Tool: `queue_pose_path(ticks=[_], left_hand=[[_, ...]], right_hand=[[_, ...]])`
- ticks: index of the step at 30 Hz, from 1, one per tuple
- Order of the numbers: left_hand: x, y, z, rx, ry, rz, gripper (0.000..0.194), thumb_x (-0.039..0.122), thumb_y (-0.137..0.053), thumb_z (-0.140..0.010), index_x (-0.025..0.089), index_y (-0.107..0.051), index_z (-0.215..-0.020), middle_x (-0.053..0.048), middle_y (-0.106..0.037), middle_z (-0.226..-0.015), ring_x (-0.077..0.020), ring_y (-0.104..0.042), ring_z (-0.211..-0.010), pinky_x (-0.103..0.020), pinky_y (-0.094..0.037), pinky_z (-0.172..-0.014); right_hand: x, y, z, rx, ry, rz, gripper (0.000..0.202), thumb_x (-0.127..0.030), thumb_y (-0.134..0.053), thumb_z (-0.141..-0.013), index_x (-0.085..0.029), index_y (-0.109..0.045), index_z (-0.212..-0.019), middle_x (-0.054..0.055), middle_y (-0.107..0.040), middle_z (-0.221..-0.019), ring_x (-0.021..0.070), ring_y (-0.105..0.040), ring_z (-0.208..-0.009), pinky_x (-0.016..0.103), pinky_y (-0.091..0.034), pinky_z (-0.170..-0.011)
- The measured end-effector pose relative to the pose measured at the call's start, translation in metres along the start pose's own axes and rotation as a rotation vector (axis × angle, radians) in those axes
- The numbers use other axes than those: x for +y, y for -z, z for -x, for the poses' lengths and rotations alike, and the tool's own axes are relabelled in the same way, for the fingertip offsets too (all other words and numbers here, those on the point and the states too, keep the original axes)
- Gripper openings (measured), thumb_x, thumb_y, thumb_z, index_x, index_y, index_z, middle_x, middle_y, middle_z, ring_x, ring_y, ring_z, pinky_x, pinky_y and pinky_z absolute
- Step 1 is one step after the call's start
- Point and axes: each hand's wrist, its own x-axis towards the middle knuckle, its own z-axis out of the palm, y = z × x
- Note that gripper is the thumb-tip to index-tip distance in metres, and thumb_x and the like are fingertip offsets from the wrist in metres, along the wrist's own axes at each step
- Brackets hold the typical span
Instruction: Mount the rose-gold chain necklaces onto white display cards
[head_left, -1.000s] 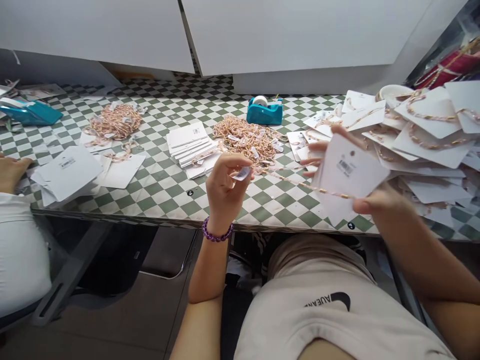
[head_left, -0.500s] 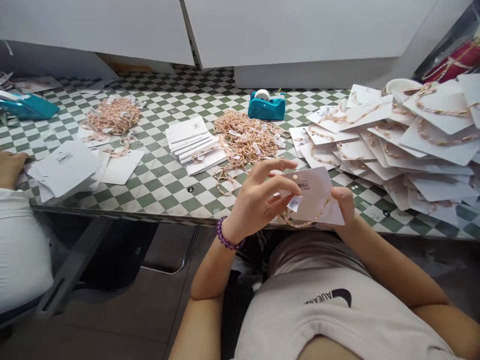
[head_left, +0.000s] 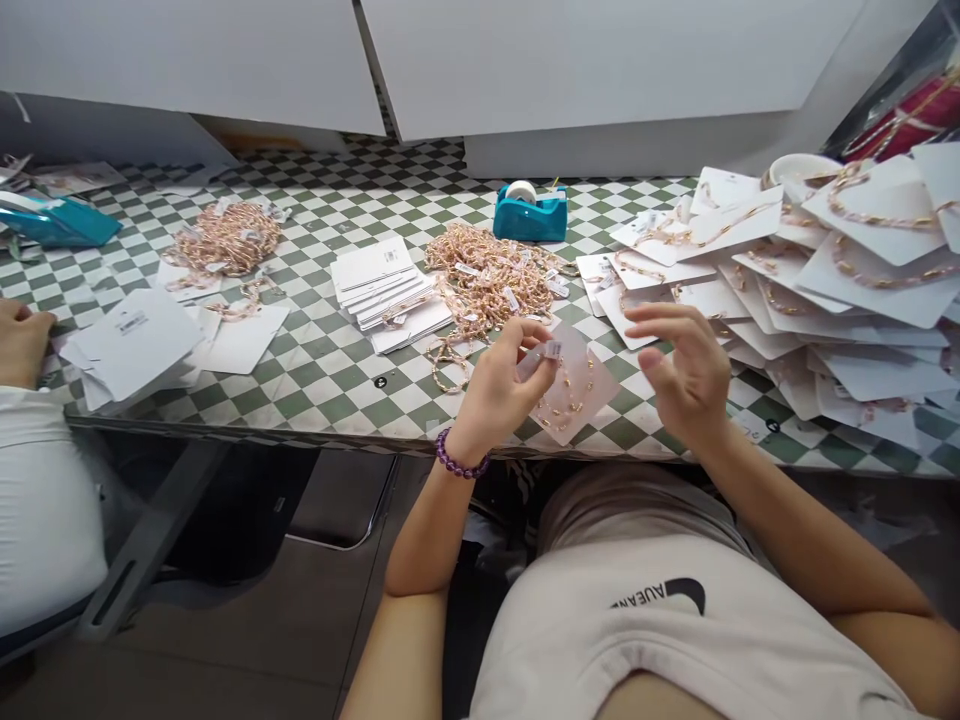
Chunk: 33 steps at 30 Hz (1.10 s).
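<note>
My left hand [head_left: 510, 375], with a purple bead bracelet [head_left: 459, 460] at its wrist, is closed at the near table edge. Its fingers and thumb pinch a pinkish-white display card [head_left: 600, 385] by its left side, next to a small white tag [head_left: 553, 349]. A beaded gold-and-pink necklace [head_left: 566, 408] loops across the face of the card. To the right, apart from the card, my right hand [head_left: 686, 380] is raised with thumb and fingers apart and nothing in it.
Beyond my left hand lie a heap of tagged necklaces [head_left: 495, 270] and a stack of blank cards [head_left: 379, 275]. A teal tape dispenser [head_left: 530, 218] stands behind. Carded necklaces [head_left: 832, 290] pile up on the right. A co-worker's hand [head_left: 22, 340] is at far left near more cards [head_left: 142, 345].
My right hand has let go of the card and moved up, its fingers spreading. The card, held by my left hand, has turned and shifted left, showing more of the necklace.
</note>
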Motion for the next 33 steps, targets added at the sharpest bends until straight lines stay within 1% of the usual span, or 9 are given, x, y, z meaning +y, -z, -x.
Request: queue_pose_path(ticks=[2, 4, 6, 8, 14, 21, 26, 30, 33], left_hand=[[-0.005, -0.001, -0.002, -0.014, 0.036, -0.019, 0.017, 0.028, -0.06, -0.089, 0.023, -0.051, -0.101, -0.004, -0.064, -0.105, -0.0178, -0.063, -0.095, -0.029, -0.049, -0.076], [-0.009, -0.003, -0.002, -0.026, 0.054, -0.043, 0.019, 0.03, -0.058, -0.09, 0.022, -0.048, -0.104, -0.005, -0.063, -0.109, -0.0191, -0.062, -0.101, -0.03, -0.048, -0.079], [-0.012, -0.003, -0.002, -0.026, 0.068, -0.093, 0.02, 0.031, -0.056, -0.091, 0.022, -0.047, -0.106, -0.006, -0.062, -0.111, -0.02, -0.061, -0.104, -0.031, -0.048, -0.082], [-0.013, -0.001, -0.001, -0.028, 0.086, -0.181, 0.02, 0.03, -0.054, -0.091, 0.022, -0.046, -0.108, -0.007, -0.061, -0.111, -0.0211, -0.061, -0.104, -0.032, -0.047, -0.081], [0.002, 0.016, 0.001, -0.227, 0.24, -0.452, 0.028, 0.03, -0.047, -0.092, 0.021, -0.042, -0.117, -0.01, -0.061, -0.122, -0.0271, -0.063, -0.109, -0.036, -0.05, -0.084], [0.02, 0.024, 0.003, -0.424, 0.339, -0.732, 0.03, 0.034, -0.041, -0.096, 0.019, -0.045, -0.121, -0.004, -0.068, -0.083, -0.0264, -0.067, -0.079, -0.035, -0.048, -0.071], [0.017, 0.038, 0.009, -0.427, 0.28, -0.738, 0.033, 0.045, -0.041, -0.099, 0.021, -0.053, -0.119, -0.004, -0.07, -0.092, -0.0264, -0.068, -0.09, -0.036, -0.05, -0.075], [0.02, 0.038, 0.006, -0.301, -0.049, -0.724, 0.033, 0.034, -0.047, -0.098, 0.018, -0.053, -0.126, -0.012, -0.059, -0.132, -0.0277, -0.055, -0.126, -0.042, -0.046, -0.103], [0.016, 0.028, 0.003, -0.428, -0.218, -0.655, 0.042, 0.038, -0.059, -0.092, 0.018, -0.054, -0.13, -0.014, -0.051, -0.144, -0.0292, -0.046, -0.136, -0.045, -0.039, -0.114]], right_hand=[[0.005, -0.001, 0.008, -0.094, 0.233, 0.202, 0.028, -0.051, -0.061, -0.088, -0.027, -0.069, -0.1, 0.007, -0.064, -0.12, 0.0284, -0.054, -0.122, 0.05, -0.041, -0.109], [0.008, -0.006, 0.017, -0.315, 0.377, 0.353, 0.041, -0.059, -0.067, -0.081, -0.026, -0.068, -0.105, 0.008, -0.057, -0.134, 0.0327, -0.042, -0.136, 0.055, -0.03, -0.117], [0.009, -0.012, 0.022, -0.43, 0.446, 0.454, 0.052, -0.064, -0.067, -0.079, -0.023, -0.066, -0.11, 0.011, -0.049, -0.143, 0.0357, -0.032, -0.143, 0.059, -0.02, -0.121], [0.008, -0.015, 0.023, -0.427, 0.454, 0.514, 0.046, -0.061, -0.064, -0.083, -0.02, -0.065, -0.105, 0.013, -0.046, -0.146, 0.0359, -0.029, -0.145, 0.06, -0.017, -0.122], [0.014, -0.006, 0.012, -0.495, 0.392, 0.513, 0.021, -0.037, -0.055, -0.095, -0.019, -0.066, -0.09, 0.011, -0.055, -0.135, 0.0335, -0.039, -0.138, 0.057, -0.034, -0.114], [0.022, -0.009, 0.01, -0.518, 0.425, 0.348, 0.019, -0.034, -0.059, -0.095, -0.018, -0.062, -0.085, 0.008, -0.067, -0.112, 0.0247, -0.058, -0.111, 0.04, -0.05, -0.094], [0.023, -0.013, 0.014, -0.498, 0.463, 0.239, 0.009, -0.026, -0.061, -0.094, -0.017, -0.061, -0.091, 0.005, -0.071, -0.105, 0.0182, -0.064, -0.094, 0.033, -0.052, -0.083], [0.022, -0.013, 0.017, -0.465, 0.455, 0.211, 0.011, -0.024, -0.063, -0.093, -0.017, -0.063, -0.101, 0.005, -0.072, -0.107, 0.0179, -0.065, -0.097, 0.032, -0.053, -0.086], [0.022, -0.014, 0.017, -0.45, 0.484, 0.236, 0.013, -0.024, -0.063, -0.093, -0.017, -0.066, -0.103, 0.005, -0.072, -0.108, 0.0189, -0.064, -0.099, 0.033, -0.054, -0.087]])
